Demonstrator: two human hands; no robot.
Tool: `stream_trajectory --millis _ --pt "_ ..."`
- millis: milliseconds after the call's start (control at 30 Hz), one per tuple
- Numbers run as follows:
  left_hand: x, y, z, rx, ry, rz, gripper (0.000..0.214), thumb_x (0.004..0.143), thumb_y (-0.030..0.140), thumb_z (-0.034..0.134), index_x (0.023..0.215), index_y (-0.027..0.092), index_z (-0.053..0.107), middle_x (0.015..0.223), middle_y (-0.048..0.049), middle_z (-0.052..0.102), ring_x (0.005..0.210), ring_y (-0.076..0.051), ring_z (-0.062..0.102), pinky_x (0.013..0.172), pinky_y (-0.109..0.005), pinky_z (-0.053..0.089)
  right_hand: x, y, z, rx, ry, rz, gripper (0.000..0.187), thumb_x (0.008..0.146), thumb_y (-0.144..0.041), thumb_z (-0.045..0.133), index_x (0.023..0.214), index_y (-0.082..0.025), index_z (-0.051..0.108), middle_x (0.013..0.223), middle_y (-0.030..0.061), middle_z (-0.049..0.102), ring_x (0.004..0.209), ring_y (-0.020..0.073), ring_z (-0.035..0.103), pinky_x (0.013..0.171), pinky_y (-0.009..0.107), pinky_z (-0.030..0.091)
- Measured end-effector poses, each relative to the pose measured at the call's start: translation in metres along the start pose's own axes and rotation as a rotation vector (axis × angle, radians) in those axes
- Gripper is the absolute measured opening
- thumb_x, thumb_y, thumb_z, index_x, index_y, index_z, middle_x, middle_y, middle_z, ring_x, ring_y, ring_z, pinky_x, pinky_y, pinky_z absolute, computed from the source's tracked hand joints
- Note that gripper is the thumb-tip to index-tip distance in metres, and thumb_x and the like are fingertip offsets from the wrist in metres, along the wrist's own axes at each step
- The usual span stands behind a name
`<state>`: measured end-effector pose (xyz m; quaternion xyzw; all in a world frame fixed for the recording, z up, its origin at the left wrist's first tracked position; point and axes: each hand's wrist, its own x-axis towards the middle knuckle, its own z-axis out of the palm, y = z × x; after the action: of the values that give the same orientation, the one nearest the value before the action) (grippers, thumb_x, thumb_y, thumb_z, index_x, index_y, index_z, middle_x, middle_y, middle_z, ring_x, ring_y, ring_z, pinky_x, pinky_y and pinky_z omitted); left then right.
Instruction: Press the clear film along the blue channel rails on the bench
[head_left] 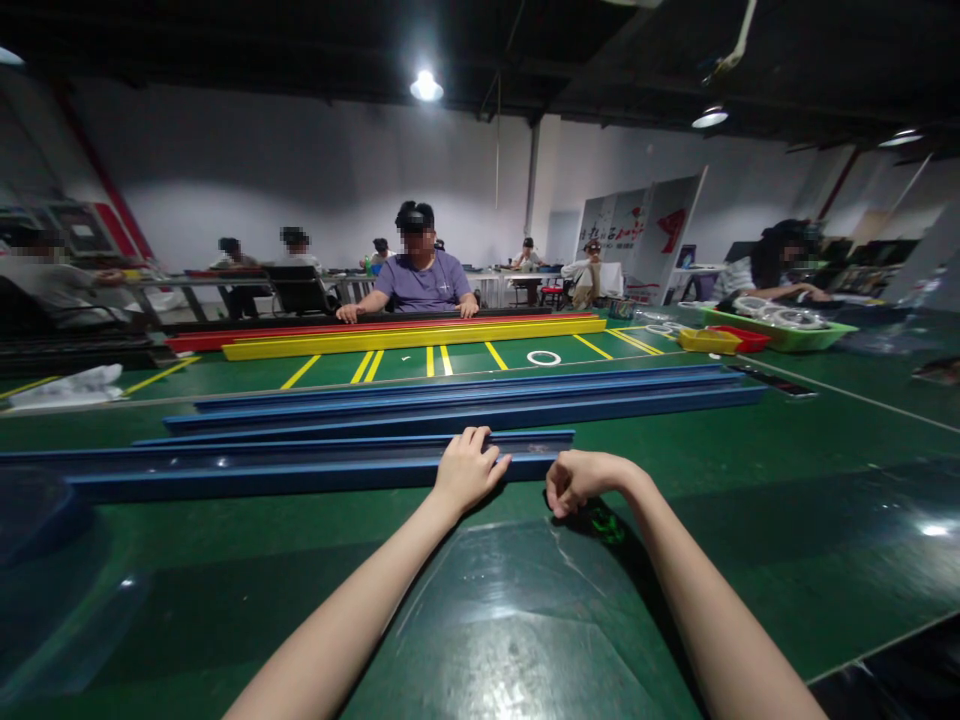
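My left hand (466, 470) rests on the near blue rail (300, 465), with its fingers curled over the rail's top edge close to the right end. Just right of that end, my right hand (581, 480) hovers low over the green table (750, 500), fingers bent into a loose pinch; what it holds, if anything, is too small to see. A small green part (604, 520) lies on the mat under that hand. A clear plastic sheet (517, 600) covers the table in front of me.
Two more long blue rails (465, 400) lie behind the near one, then yellow (412, 337) and red rails (375, 327). A white ring (543, 357) lies mid-table. Yellow, red and green trays (780, 330) stand far right. A person in a purple shirt (421, 275) sits opposite; others work around.
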<state>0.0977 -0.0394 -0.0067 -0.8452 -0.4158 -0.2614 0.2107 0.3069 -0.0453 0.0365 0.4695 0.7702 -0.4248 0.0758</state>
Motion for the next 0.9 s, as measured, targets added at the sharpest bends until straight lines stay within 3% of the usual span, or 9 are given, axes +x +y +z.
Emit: stream_trajectory --millis 400,667,900 --pt "-0.002 0.001 0.003 -0.006 0.033 -0.002 0.033 0.086 0.037 0.037 0.078 0.018 0.062 0.105 -0.0091 0.056 0.097 -0.020 0.048 0.073 -0.030 0.043 0.003 0.002 0.000 -0.061 -0.025 -0.023 0.027 0.052 -0.033 0.067 0.070 -0.013 0.063 0.062 -0.0004 0.059 0.056 0.0087 0.048 0.051 0.019 0.035" --pt "-0.002 0.001 0.002 -0.030 0.001 -0.009 0.035 0.087 0.037 0.034 0.079 0.017 0.062 0.107 -0.0101 0.054 0.099 -0.021 0.047 0.075 -0.032 0.043 -0.001 -0.007 0.001 -0.155 -0.011 -0.019 0.028 0.048 -0.027 0.069 0.071 -0.014 0.061 0.064 -0.0011 0.058 0.062 0.0108 0.049 0.054 0.020 0.036" --pt "0.004 0.001 -0.009 -0.070 -0.119 -0.037 0.035 0.085 0.039 0.037 0.080 0.018 0.064 0.107 -0.0091 0.053 0.098 -0.021 0.045 0.074 -0.031 0.043 0.003 -0.005 0.004 -0.129 -0.032 0.012 0.024 0.047 -0.024 0.068 0.067 -0.014 0.060 0.059 -0.0023 0.056 0.056 0.0100 0.048 0.050 0.020 0.034"
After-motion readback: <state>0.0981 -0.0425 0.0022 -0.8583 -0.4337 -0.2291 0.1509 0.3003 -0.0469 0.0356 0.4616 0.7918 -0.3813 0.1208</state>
